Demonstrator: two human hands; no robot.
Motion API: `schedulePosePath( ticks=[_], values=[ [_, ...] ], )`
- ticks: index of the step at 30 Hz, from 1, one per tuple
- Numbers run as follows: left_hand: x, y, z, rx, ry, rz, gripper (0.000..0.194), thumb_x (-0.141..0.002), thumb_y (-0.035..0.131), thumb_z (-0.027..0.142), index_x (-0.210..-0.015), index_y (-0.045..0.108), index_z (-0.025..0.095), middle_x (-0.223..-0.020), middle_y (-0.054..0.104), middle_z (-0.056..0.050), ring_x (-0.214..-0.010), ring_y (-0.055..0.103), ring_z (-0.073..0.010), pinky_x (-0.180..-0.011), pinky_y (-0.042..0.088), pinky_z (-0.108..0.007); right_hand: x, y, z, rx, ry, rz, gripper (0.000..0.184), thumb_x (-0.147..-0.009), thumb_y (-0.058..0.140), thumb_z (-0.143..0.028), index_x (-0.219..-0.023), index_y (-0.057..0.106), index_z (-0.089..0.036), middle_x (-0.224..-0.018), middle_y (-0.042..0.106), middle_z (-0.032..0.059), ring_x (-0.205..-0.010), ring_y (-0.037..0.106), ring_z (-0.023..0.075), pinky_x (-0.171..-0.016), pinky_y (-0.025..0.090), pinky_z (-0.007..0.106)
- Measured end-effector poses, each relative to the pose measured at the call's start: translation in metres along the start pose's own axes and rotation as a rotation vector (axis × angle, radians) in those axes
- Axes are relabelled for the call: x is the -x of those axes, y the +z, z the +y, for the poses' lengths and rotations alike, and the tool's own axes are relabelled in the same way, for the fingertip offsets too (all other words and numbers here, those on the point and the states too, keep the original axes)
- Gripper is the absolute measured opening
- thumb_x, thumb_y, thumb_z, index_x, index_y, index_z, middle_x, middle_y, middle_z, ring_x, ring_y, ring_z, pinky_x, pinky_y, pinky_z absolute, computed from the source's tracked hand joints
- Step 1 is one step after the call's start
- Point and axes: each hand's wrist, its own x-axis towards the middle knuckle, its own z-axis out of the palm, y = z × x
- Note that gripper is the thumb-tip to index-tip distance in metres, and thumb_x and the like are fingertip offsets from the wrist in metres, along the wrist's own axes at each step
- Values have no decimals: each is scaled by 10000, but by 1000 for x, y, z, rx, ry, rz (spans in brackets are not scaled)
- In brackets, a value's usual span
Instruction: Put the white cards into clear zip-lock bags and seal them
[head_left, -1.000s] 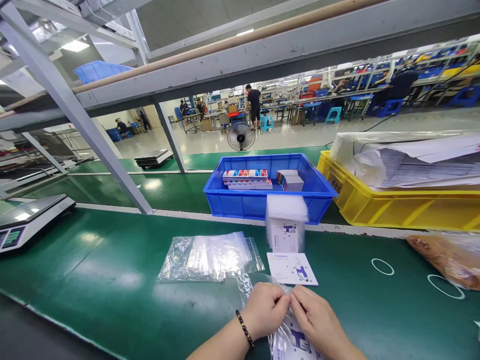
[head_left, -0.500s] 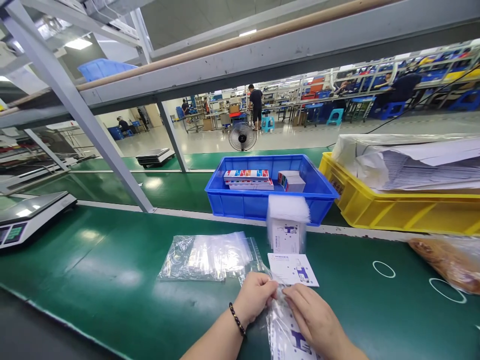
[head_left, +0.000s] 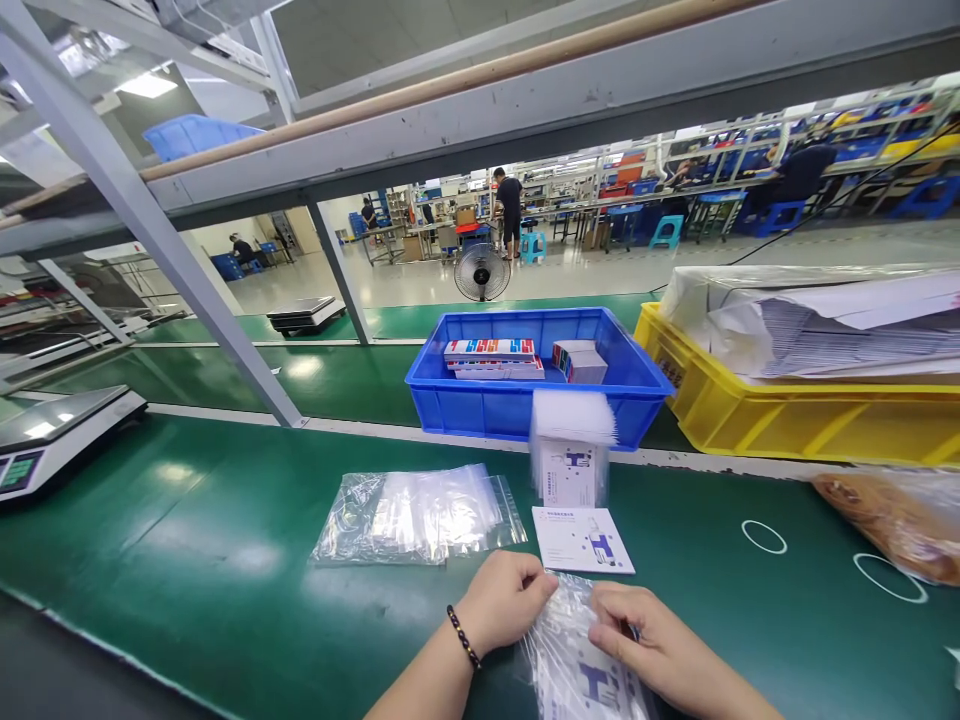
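A clear plastic bag with white cards printed in purple inside lies at the bottom edge of the view. My left hand, wearing a beaded bracelet, pinches the bag's top left corner between thumb and fingers. At the bag's right side my right hand is closed, its curled fingers and thumb against the plastic. Just beyond the hands sits a stack of printed white cards. Behind that stands a pile of bagged cards. To the left lies a bundle of clear zip bags.
A blue bin with small printed boxes stands behind the cards. On its right is a yellow bin of papers. A bag of brown items and two white rings lie at right. A scale and slanted metal post are left.
The bag's top has come down and lies flatter, clear of the zip-bag bundle. My right hand has shifted right along the bag, away from my left hand.
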Motion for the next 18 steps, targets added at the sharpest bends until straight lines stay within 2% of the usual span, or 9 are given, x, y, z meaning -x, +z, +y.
schedulePosePath(
  ticks=[2,4,6,9,12,14,18],
  values=[
    [-2,4,-4,91,-54,-8,244,-754,415,246,-809,641,174,-556,511,42,-514,416,-105,-531,334,-220,-1,0,10,78,-22,122,314,-837,381,-392,-631,539,-214,-685,603,27,-641,555,164,-597,459,277],
    [-4,7,-8,195,-117,-38,398,-718,394,173,-1070,581,182,-587,553,39,-481,412,-100,-510,344,-211,-2,0,25,248,25,303,278,-832,382,-372,-832,615,-221,-873,663,74,-814,604,215,-711,488,343],
    [-5,9,-12,248,-164,-78,515,-674,384,128,-1167,526,180,-557,548,43,-427,372,-93,-456,324,-204,-5,2,40,463,114,430,313,-804,395,-356,-934,633,-199,-975,670,112,-911,602,265,-750,491,412],
    [-6,11,-13,273,-122,-117,529,-648,389,116,-1142,555,205,-556,558,44,-405,349,-85,-423,303,-199,-7,6,53,661,194,427,361,-782,382,-322,-943,659,-154,-977,678,145,-928,605,302,-727,497,457],
    [-6,11,-11,330,-86,-113,465,-659,423,131,-1086,588,210,-573,585,41,-433,377,-84,-459,328,-201,-8,8,55,689,199,394,376,-787,379,-333,-934,676,-155,-980,681,149,-929,607,302,-731,495,463],
    [-7,12,-10,407,-137,-72,394,-669,463,148,-1037,598,188,-516,548,58,-424,367,-78,-460,317,-200,-8,8,53,665,204,391,383,-790,381,-352,-935,681,-163,-992,679,146,-939,603,302,-736,493,470],
    [-12,18,-9,538,-263,30,173,-728,459,200,-848,574,150,-382,373,103,-350,287,-63,-397,223,-197,-8,9,50,580,184,387,358,-788,411,-393,-919,688,-207,-1001,684,110,-981,587,302,-786,476,486]
  ],
)
